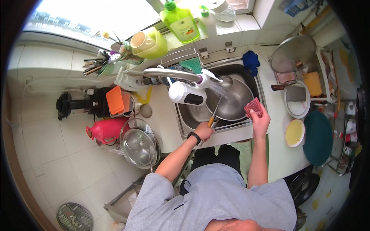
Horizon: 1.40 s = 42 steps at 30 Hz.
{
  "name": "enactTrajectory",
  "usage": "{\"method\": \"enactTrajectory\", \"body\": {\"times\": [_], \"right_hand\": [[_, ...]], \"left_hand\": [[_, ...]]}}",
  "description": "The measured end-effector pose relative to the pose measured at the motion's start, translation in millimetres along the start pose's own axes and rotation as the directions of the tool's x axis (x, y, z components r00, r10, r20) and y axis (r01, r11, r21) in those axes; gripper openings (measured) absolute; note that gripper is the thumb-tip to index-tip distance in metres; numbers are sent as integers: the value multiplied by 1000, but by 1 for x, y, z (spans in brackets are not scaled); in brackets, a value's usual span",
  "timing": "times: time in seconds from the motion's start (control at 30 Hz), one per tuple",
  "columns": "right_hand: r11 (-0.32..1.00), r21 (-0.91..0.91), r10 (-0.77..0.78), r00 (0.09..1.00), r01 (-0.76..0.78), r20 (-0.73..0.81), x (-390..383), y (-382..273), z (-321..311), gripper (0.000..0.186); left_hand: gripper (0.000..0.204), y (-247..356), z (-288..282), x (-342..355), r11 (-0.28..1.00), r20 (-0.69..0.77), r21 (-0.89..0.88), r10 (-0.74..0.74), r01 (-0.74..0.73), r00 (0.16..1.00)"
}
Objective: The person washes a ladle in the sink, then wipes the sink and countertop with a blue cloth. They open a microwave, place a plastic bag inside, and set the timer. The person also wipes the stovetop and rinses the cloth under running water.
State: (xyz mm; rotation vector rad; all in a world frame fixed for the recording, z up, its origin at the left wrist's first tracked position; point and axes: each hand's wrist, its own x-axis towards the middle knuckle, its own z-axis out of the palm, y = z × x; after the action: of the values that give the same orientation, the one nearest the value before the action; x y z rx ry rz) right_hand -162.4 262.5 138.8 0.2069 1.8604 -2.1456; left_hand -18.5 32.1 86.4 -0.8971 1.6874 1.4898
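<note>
I see my left hand (203, 131) closed on the ladle (217, 101), bowl under the faucet (173, 73) stream for rinsing. My right hand (260, 120) pinches a red scrubber (253, 107) above the sink (231, 101).

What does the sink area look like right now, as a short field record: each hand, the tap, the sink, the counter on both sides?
left hand: grips the orange handle of a ladle held under the stream
right hand: holds a red scouring pad over the sink's right edge
tap: running
sink: holds a steel bowl
left counter: pink jug, glass lid
right counter: yellow bowl, dark green round board
</note>
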Motion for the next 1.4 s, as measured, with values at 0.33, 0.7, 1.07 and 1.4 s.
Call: {"method": "enactTrajectory", "body": {"times": [0.33,0.7,1.07,1.4], "right_hand": [[988,22,150,987,-152,56,2,40,19,39],[984,-33,176,982,-174,75,10,48,14,43],[967,-18,256,966,-256,18,14,65,14,48],[957,62,284,959,-283,-9,10,45,1,46]], "left_hand": [[33,-66,-27,94,856,-214,511,212,-75,953],[32,-26,-125,77,864,-534,-160,331,-478,778],[37,5,-72,71,704,-331,652,599,-282,729],[31,-48,-60,69,669,-253,743,247,25,935]]}}
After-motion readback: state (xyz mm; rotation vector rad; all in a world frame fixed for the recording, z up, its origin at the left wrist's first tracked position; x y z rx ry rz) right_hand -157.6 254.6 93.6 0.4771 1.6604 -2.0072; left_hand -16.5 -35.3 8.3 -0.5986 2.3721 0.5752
